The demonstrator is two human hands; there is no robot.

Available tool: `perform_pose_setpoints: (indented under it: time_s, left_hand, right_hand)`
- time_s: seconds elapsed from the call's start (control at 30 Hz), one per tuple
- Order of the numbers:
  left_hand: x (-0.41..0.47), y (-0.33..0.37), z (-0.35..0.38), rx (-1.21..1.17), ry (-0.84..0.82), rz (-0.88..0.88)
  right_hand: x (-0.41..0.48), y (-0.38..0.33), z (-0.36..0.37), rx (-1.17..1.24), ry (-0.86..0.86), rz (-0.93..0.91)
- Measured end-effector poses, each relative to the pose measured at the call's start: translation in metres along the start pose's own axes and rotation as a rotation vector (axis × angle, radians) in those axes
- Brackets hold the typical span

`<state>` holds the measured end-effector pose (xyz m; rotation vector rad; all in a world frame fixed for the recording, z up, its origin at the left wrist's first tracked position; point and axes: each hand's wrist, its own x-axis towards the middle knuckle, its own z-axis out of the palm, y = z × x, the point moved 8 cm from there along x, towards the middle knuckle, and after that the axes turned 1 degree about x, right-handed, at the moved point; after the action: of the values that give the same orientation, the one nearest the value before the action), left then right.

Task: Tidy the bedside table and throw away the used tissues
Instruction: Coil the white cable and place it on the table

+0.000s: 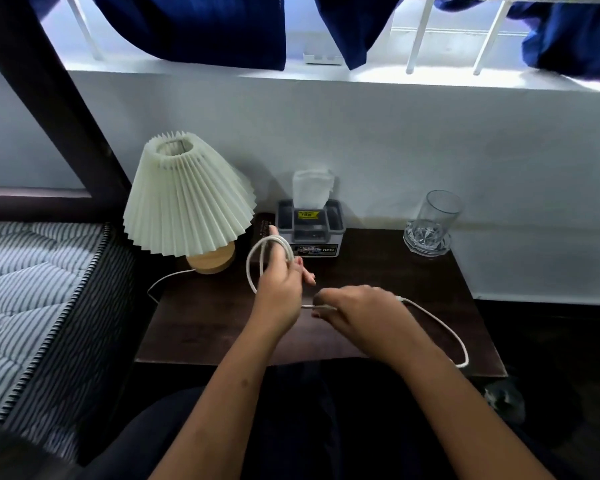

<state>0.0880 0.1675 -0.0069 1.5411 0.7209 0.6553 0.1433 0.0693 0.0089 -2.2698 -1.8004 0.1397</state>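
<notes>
A white cable (pixel 440 325) runs across the dark bedside table (pixel 205 327). My left hand (pixel 279 289) holds it coiled in loops around the fingers, above the table's middle. Just to the right, my right hand (pixel 357 311) pinches the same cable, and the loose end trails off to the table's front right edge. A grey tissue holder (pixel 309 225) with a white tissue sticking up stands at the back, against the wall. No used tissues are visible on the table.
A lamp with a pleated white shade (pixel 187 199) and wooden base stands at the back left, its thin cord hanging off the left edge. A clear glass (pixel 433 223) on a glass coaster sits back right. A striped mattress (pixel 32 306) lies to the left.
</notes>
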Motion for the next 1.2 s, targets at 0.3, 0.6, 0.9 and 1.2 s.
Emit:
perform_pose_setpoints:
  time_s: [0.3, 0.6, 0.9, 1.2]
  left_hand:
    - [-0.03, -0.018, 0.053, 0.114, -0.479, -0.294]
    - [-0.042, 0.009, 0.072, -0.506, -0.631, -0.378]
    - [-0.024, 0.024, 0.05, -0.922, -0.328, -0.229]
    - [0.001, 0.015, -0.004, -0.35, 0.109, 0.068]
  right_hand:
    - [-0.014, 0.054, -0.047, 0.096, 0.28, 0.099]
    - [-0.015, 0.087, -0.042, 0.133, 0.345, 0.278]
    - [-0.006, 0.059, 0.014, 0.257, -0.094, 0.302]
    - [-0.003, 0.01, 0.028, 0.111, -0.23, 0.094]
